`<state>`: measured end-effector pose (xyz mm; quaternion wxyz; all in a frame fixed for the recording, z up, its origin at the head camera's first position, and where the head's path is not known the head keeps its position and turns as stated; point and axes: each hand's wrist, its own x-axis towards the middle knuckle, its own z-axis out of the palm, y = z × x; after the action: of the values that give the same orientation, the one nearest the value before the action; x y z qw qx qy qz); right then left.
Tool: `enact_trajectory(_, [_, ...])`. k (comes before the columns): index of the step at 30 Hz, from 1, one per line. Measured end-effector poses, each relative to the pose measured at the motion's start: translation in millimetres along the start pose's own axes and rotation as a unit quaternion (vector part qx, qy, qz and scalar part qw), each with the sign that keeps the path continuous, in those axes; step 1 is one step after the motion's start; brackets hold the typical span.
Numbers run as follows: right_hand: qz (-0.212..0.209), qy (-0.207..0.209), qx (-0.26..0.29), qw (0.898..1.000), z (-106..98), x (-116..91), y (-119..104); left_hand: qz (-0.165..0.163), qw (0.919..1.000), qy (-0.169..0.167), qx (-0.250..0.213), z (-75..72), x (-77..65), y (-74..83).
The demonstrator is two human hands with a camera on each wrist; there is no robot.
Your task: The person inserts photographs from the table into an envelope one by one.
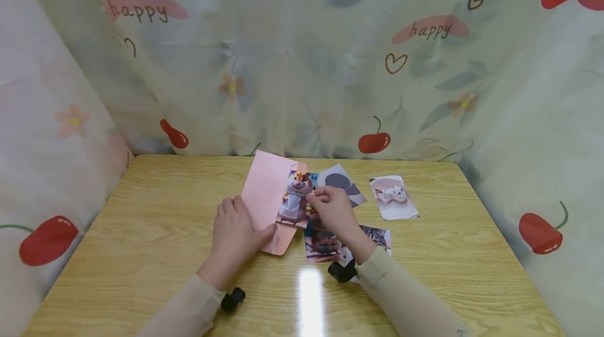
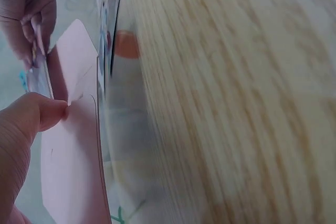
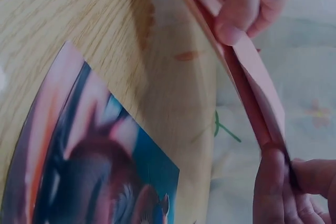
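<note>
A pink envelope (image 1: 264, 180) is tilted in my left hand (image 1: 238, 232), which grips its left side. The left thumb presses by the opening in the left wrist view, where the flap (image 2: 79, 61) stands out. My right hand (image 1: 336, 212) pinches a photo of a hamster in a white apron (image 1: 293, 206) by its right edge. This photo is at the envelope's mouth; how far it goes inside is hard to tell. In the right wrist view the opened envelope (image 3: 262, 85) is seen edge-on between both hands.
A photo with a dark animal (image 1: 323, 245) and another photo (image 1: 379, 237), partly hidden by the right wrist, lie on the wooden table (image 1: 155, 232). Behind the right hand is a grey-patterned photo (image 1: 336, 178). Farther right lies a bow photo (image 1: 394, 196). A printed curtain (image 1: 283, 101) surrounds the table.
</note>
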<state>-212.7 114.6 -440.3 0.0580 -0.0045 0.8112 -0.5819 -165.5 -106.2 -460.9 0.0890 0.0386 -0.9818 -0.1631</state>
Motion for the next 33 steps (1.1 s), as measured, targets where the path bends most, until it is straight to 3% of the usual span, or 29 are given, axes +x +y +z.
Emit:
enact_trajectory(6, [-0.014, 0.001, -0.01, 1.0, 6.1, 4.5, -1.0, -0.007, 0.9995, -0.01, -0.028, 1.2, 1.9, 0.4])
enact_trajectory(12, [0.007, -0.021, 0.026, 0.999, 13.1, 8.4, 0.0, -0.026, 0.9964, -0.034, -0.074, -1.2, 0.9, 3.1])
enact_trajectory(18, [-0.018, -0.054, 0.057, 0.997, 19.7, 9.5, -2.4, -0.028, 0.994, -0.044, -0.096, -3.0, 0.0, 3.8])
enact_trajectory(27, [-0.029, -0.037, 0.073, 0.996, 31.0, 16.9, 2.1, -0.018, 0.9917, -0.059, -0.113, -5.2, 0.5, 3.2])
enact_trajectory(33, [-0.03, -0.041, 0.075, 0.996, 39.1, 16.6, -1.8, -0.033, 0.99, -0.069, -0.118, -6.7, -0.1, 5.1])
